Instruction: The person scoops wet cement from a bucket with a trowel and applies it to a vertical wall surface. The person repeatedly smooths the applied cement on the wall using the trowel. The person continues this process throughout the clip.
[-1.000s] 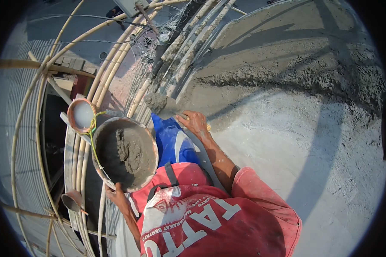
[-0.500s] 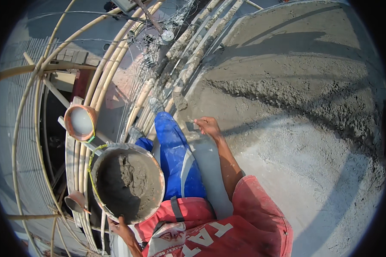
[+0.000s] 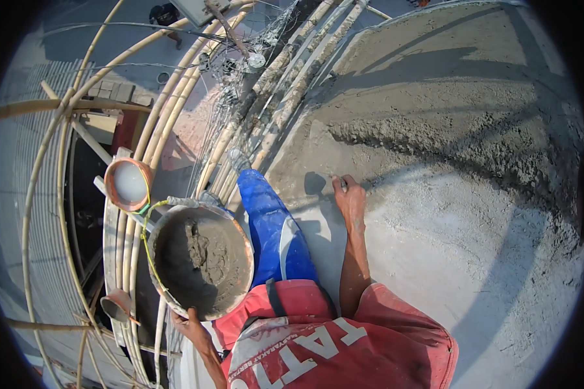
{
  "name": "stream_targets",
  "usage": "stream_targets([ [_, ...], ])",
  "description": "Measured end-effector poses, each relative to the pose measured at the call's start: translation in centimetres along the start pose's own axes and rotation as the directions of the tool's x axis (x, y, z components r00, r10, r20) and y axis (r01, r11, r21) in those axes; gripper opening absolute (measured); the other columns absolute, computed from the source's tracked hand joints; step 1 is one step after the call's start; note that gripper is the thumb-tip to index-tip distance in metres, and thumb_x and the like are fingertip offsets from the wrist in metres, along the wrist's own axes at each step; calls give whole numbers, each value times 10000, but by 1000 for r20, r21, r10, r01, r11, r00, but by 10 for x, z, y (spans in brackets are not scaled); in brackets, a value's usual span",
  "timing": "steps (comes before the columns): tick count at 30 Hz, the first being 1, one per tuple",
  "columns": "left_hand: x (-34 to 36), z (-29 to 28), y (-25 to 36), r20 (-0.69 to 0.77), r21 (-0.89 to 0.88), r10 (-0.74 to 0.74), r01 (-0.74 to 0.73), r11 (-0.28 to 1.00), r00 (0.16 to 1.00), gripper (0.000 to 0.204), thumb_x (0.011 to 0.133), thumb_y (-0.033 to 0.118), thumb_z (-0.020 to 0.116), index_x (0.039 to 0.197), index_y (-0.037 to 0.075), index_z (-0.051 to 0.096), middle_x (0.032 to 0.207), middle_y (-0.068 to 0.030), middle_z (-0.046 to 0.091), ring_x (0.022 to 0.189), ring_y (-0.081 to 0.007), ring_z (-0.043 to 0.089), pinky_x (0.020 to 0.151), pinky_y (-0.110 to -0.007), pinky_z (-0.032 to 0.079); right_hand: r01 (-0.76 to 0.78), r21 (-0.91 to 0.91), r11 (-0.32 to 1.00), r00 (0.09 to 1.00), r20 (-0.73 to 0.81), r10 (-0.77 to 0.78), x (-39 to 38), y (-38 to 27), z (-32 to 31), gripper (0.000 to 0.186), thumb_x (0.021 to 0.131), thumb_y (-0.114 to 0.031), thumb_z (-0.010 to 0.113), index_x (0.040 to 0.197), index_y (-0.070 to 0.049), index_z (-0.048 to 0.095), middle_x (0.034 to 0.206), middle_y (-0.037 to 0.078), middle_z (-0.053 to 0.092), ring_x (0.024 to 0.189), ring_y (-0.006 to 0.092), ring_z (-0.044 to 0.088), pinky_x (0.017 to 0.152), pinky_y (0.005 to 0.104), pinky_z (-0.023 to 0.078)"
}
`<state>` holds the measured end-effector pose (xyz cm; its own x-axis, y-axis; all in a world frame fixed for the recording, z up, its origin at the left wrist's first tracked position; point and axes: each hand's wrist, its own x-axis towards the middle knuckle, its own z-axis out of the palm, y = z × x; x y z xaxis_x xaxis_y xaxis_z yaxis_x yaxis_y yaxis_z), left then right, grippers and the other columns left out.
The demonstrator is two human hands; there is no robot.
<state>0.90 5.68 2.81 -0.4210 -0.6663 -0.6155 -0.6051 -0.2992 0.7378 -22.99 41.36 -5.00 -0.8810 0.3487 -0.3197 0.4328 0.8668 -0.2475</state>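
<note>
My left hand (image 3: 189,325) grips the near rim of a round bucket (image 3: 245,272), which holds wet grey mortar (image 3: 204,259). The bucket sits left of my blue-trousered leg. My right hand (image 3: 350,198) is closed around the handle of a trowel (image 3: 320,135) over the grey floor slab. Its blade blends with the wet mortar, so its outline is hard to make out. A dark shadow falls beside the right hand. Beyond it, a rough ridge of mortar (image 3: 409,139) runs across the slab, with smoother wet mortar (image 3: 422,97) behind.
An orange bucket (image 3: 146,174) of cloudy liquid and a small orange pot (image 3: 117,303) stand left of the mortar bucket. Bamboo poles (image 3: 175,104) curve along the slab's left edge, above a drop. Tangled wires (image 3: 230,65) and mortar-crusted pipes (image 3: 298,84) lie ahead. A person (image 3: 165,14) is far below.
My right hand has moved right, and the trowel has swung to the right over the slab, its mortar lump no longer distinct. The left hand stays on the bucket's rim.
</note>
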Motion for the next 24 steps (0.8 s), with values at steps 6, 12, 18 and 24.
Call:
stream_targets([
  [6, 1, -8, -10, -21, -10, 76, -77, 997, 997, 224, 704, -23, 554, 922, 8, 513, 768, 8, 497, 642, -71, 456, 566, -206, 378, 511, 199, 836, 668, 521, -532, -62, -118, -39, 323, 750, -339, 604, 920, -65, 630, 794, 180, 618, 797, 370, 582, 682, 429, 444],
  [12, 1, 2, -14, 37, 28, 69, -70, 997, 997, 123, 717, 4, 561, 833, 27, 527, 682, 39, 455, 599, -44, 391, 529, -206, 322, 931, -262, 255, 359, 523, -773, -126, -154, 16, 85, 698, -128, 541, 674, -118, 623, 643, 77, 599, 638, 206, 602, 560, 327, 434],
  [18, -14, -2, -18, 26, -52, 77, -75, 996, 997, 142, 715, 4, 558, 852, 26, 528, 686, 42, 454, 599, -44, 391, 534, -202, 322, 983, 7, 186, 152, 545, -825, -153, -139, 87, 69, 675, -134, 561, 672, -88, 612, 639, 110, 586, 632, 239, 605, 532, 339, 449],
  [24, -19, -10, -13, -5, -12, 62, -62, 998, 998, 156, 704, -18, 542, 854, 22, 529, 697, 43, 464, 606, -45, 399, 535, -197, 329, 912, 127, 390, 199, 694, -692, -135, -136, 83, 195, 710, -212, 579, 680, -23, 614, 657, 195, 603, 638, 317, 615, 564, 418, 470],
])
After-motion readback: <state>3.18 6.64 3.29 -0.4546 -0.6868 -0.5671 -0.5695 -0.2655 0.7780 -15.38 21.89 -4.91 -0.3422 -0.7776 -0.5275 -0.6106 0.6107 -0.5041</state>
